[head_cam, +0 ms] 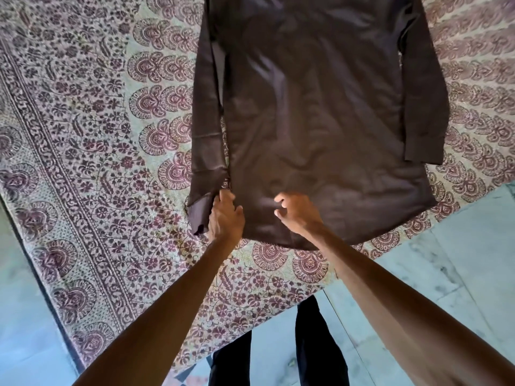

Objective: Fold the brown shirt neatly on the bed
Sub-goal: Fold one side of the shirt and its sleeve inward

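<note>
The brown shirt [315, 121] lies spread flat on the bed [92, 151], in the upper middle of the frame, with its hem toward the lower part of the picture and its collar end cut off by the top edge. Both long sleeves lie straight down along the sides of the body, one at the left and one at the right of the frame. The cloth looks mostly smooth, with only some soft wrinkles.

The left hand [226, 215] is at the lower left corner of the shirt, just beside the left cuff, and its fingers seem closed on the edge of the hem there. The right hand [296, 213] is over the hem near the middle, with the fingers curled like a claw; I cannot tell if it pinches the fabric or only touches it.

As I judge it, the task is at an early stage. The laying out and flattening seems done, but no fold is visible yet: sleeves are not turned in, and the body is not folded.
</note>
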